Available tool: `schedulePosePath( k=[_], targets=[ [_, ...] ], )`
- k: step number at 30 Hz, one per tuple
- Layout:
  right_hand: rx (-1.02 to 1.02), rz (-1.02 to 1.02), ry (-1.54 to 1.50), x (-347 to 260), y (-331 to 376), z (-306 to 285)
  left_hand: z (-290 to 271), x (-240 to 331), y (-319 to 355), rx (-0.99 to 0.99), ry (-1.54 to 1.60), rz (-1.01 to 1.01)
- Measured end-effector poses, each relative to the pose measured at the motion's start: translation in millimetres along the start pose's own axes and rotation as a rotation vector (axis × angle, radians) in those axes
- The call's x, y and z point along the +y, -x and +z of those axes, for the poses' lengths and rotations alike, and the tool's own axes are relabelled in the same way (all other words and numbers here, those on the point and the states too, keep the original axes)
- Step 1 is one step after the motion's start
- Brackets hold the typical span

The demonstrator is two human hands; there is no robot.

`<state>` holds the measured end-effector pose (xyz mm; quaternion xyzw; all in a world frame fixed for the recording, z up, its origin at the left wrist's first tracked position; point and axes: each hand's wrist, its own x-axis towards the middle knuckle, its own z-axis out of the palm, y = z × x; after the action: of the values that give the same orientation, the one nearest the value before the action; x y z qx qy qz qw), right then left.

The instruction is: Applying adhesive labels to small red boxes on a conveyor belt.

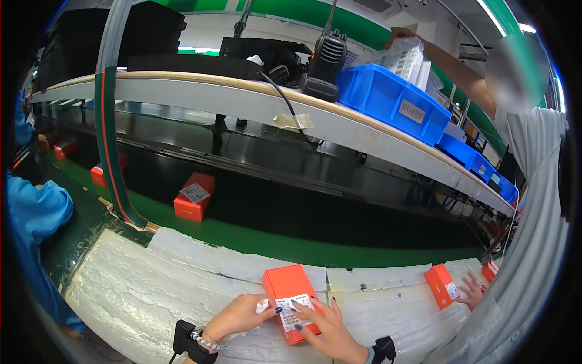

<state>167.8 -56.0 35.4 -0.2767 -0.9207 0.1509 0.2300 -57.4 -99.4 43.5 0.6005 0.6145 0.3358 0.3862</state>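
A red-orange cardboard box [290, 278] with a white printed label [296, 312] lies on the padded work surface in front of me. My left hand [241, 314] is at the box's left side, closed around a crumpled white wad, perhaps tissue or cloth, with its thumb reaching the label's left edge. Spread fingers of my right hand [327, 330] rest on the label from the right. Both my wrists wear black straps.
Beyond the film-covered table [121, 276], a dark conveyor carries a labelled orange box [195, 195]. At right, a person in grey reaches near another orange box [439, 286]. A walkie-talkie [327, 60] and blue bin [394, 100] stand on the shelf. A blue sleeve [42, 209] is at left.
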Motion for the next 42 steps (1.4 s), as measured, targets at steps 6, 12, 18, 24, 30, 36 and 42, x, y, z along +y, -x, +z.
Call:
schedulePosePath(
  k=[6, 12, 18, 24, 30, 36, 42],
  targets=[
    [-0.180, 0.074, -0.317, 16.0, -44.8, -14.4, 5.9, -12.5, -9.2, -0.002, 0.041, -0.072],
    [-0.071, -0.079, -0.532, 7.9, -58.2, 0.4, 11.3, -6.8, -7.3, -0.078, 0.661, 0.138],
    [-0.051, -0.079, -0.585, 4.9, -61.2, 6.5, 16.5, 0.6, 1.4, -0.022, 1.017, 0.037],
    [0.060, -0.145, -1.106, 25.2, -57.3, -22.2, -1.6, 7.7, 0.3, 0.337, 1.062, 0.140],
    [-0.034, 0.010, -1.102, 45.1, -48.1, -40.7, -12.2, -12.5, 4.7, 0.321, 0.736, 0.030],
    [-0.310, 0.183, -0.583, 40.9, -55.6, -25.3, 0.8, -10.3, 0.8, -0.229, 0.109, -0.126],
    [-0.373, 0.185, -0.425, 32.1, -57.0, -24.4, 18.6, -12.7, -5.4, -0.307, 0.000, -0.123]
  ],
)
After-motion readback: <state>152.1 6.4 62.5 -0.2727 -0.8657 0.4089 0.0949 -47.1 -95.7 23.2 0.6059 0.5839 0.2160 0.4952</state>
